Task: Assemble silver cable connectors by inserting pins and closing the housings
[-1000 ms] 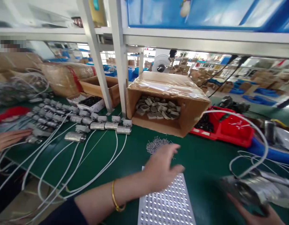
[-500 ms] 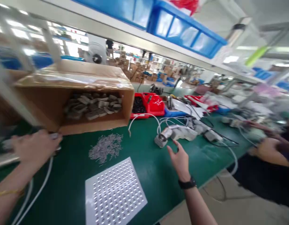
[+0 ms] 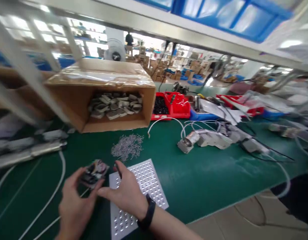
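Observation:
A small device with exposed circuitry and coloured wires (image 3: 95,173) is gripped between the thumb and fingers of my left hand (image 3: 75,203), above the green bench. A white cable (image 3: 50,225) appears to run from beneath it toward the lower left. My right hand (image 3: 130,190), with a black band at the wrist, is just right of the device, thumb and forefinger apart. A dark patch shows by the forefinger; I cannot make out what it is. Under that hand lies a white plate with rows of round dimples (image 3: 154,181). Behind it is a pile of thin metal pins (image 3: 127,146).
A cardboard box (image 3: 116,126) on its side holds several grey-white housings (image 3: 116,106). Red bins (image 3: 180,106) stand beside it. Silver cylindrical units (image 3: 29,153) lie at left; white units with cables (image 3: 213,138) lie at right. A shelf edge (image 3: 168,31) crosses overhead.
My left hand has come from the silver units at far left to the front, now holding the wired device. My right hand has moved left, over the dimpled plate. The view has shifted.

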Tool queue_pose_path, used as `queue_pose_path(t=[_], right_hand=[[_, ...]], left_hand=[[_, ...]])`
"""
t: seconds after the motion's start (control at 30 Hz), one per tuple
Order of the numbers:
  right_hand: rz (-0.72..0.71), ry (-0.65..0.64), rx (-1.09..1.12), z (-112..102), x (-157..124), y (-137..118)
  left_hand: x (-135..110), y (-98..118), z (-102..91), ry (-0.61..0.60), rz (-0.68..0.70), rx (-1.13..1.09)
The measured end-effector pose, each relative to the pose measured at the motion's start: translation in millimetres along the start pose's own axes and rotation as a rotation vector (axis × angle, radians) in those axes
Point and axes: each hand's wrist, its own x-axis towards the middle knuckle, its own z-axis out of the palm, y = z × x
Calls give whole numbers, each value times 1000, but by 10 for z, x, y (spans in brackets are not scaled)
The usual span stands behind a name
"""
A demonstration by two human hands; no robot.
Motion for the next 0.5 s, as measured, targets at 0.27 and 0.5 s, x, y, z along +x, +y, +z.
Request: queue_pose_path(t=[0.27, 0.5], right_hand=[[-223, -196, 2, 143, -50, 171], [-257, -317, -57, -44, -49, 207]], left_hand=[[-311, -310, -273, -182, 345, 111], [91, -187, -426, -617, 482, 15]])
